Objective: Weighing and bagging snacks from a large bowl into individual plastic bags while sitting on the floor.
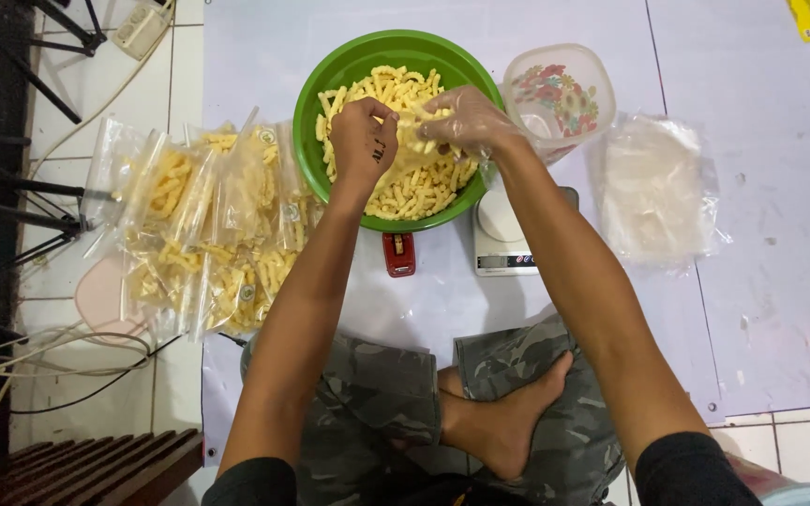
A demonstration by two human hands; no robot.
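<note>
Both hands over snack bowl, fingers down into the pile.

L hand fingers curled together, pinching sticks; R hand, in clear plastic, loosely spread on yellow snack sticks directly under fingertips in green bowl; sticks lay every which way; filled bags left of L fingers.

Bright even overhead light, soft faint shadows, mild glare on plastic bags; sharp focus throughout

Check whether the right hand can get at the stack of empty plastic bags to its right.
Probably yes. The right hand, gloved in clear plastic, is over the green bowl; the empty bags lie flat just beyond the floral container, with nothing on top of them.
</note>
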